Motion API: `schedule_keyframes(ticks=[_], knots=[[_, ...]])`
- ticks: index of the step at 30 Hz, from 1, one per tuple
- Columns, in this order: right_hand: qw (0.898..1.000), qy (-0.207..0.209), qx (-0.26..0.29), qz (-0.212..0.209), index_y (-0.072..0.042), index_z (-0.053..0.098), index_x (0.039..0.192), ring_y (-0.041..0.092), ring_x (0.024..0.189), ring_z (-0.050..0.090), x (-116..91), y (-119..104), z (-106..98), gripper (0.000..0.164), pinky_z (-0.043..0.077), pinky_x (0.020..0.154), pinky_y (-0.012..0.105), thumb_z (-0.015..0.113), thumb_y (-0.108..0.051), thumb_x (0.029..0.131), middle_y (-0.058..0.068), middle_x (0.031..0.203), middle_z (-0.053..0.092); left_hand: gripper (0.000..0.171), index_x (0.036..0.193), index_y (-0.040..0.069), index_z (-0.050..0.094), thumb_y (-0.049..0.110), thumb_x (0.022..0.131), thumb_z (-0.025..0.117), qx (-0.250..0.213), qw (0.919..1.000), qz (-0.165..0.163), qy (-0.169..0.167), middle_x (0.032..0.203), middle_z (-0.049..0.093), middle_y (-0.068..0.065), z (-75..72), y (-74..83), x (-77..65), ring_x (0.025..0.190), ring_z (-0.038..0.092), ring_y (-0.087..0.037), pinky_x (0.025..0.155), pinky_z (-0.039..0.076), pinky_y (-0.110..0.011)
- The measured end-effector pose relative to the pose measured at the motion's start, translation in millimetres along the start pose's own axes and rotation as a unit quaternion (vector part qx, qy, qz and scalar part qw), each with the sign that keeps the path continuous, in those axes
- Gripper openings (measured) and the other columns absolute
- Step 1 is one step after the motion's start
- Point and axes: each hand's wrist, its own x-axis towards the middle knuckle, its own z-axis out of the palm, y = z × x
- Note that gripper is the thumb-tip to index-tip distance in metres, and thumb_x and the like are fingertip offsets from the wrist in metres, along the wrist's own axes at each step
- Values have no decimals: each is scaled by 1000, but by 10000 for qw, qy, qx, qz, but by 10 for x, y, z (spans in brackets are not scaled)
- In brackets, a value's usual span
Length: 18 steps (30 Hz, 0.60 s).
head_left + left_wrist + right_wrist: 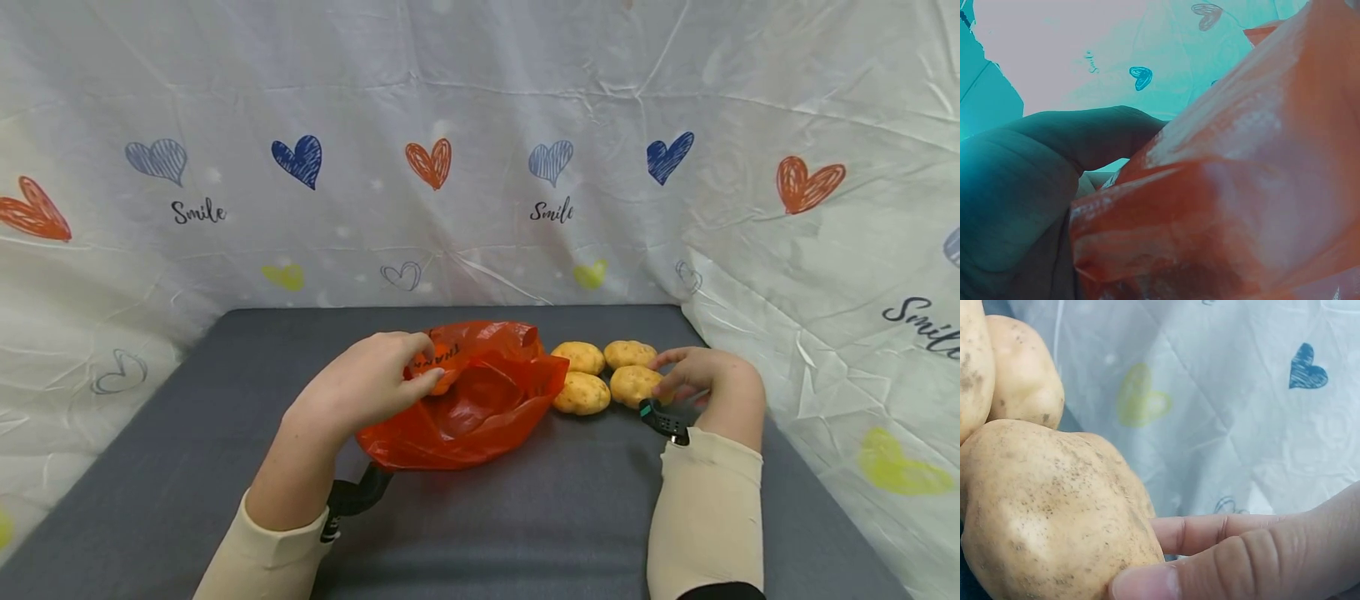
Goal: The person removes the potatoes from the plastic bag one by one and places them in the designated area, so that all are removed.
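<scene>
The bag (480, 421) at the left hand (363, 383) is red, black-lettered; the potatoes (581, 393) at the right hand (712, 375) are yellowish tan, speckled brown. Beneath both, the desk (517, 525) is dark grey; beyond, the white sheet (480, 100) bears blue, red and yellow hearts (300, 162).

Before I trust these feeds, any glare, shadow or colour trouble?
Left wrist: strong cyan cast, backdrop washed out, left hand in shadow, pale sheen on the red bag; right wrist: speckles clear on the nearest potato; head: small highlights on the bag.
</scene>
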Motion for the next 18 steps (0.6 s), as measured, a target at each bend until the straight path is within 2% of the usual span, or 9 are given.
schedule_keyframes(ticks=[6, 12, 18], knots=[[9999, 65, 75, 83, -5, 48, 146, 31, 109, 62, 64, 33, 10, 63, 50, 86, 48, 76, -18, 91, 13, 120, 63, 29, 118, 7, 69, 29, 99, 69, -39, 10000, -19, -14, 99, 68, 0, -11, 8, -4, 84, 59, -16, 81, 53, -39], [9997, 149, 115, 123, -4, 47, 148, 38, 113, 58, 56, 11, 8, 64, 48, 89, 51, 76, -15, 91, 16, 122, 62, 28, 118, 7, 69, 27, 99, 69, -10, 10000, 23, 51, 102, 69, -1, -15, 17, -3, 85, 60, -16, 83, 53, -40], [9999, 73, 68, 108, -6, 45, 149, 39, 117, 55, 57, -25, 32, 66, 47, 89, 51, 74, -13, 91, 17, 124, 61, 22, 111, 8, 67, 27, 99, 68, -17, 10000, -1, -30, 91, 65, 1, -10, 10, -17, 81, 58, -17, 78, 52, -39]])
